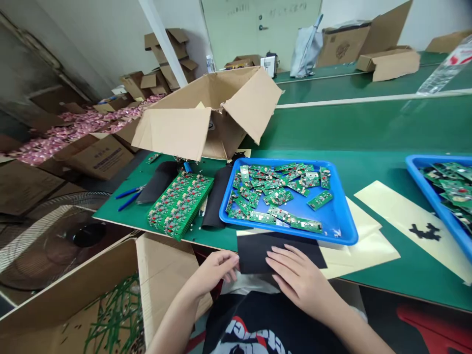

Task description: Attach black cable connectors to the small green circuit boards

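Observation:
A black sheet (254, 253) lies along the near table edge, in front of the blue tray (350, 231). My right hand (295, 275) rests flat on it with the fingers stretched out. At the sheet's left edge is my left hand (216, 270), its fingers curled in and the thumb bent over them; whatever they hold, if anything, is hidden. Many small green circuit boards (278, 196) lie loose in the tray. To its left stands a stack of unseparated circuit board panels (180, 204), between a dark sheet (158, 182) and another rolled dark sheet (217, 196).
Blue-handled pliers (129, 194) lie at the table's left. An open carton (177, 128) stands behind the panels. Below left, a carton (147, 280) holds green strips. Cream paper (372, 246) extends under the tray; a second blue tray (413, 162) is at right.

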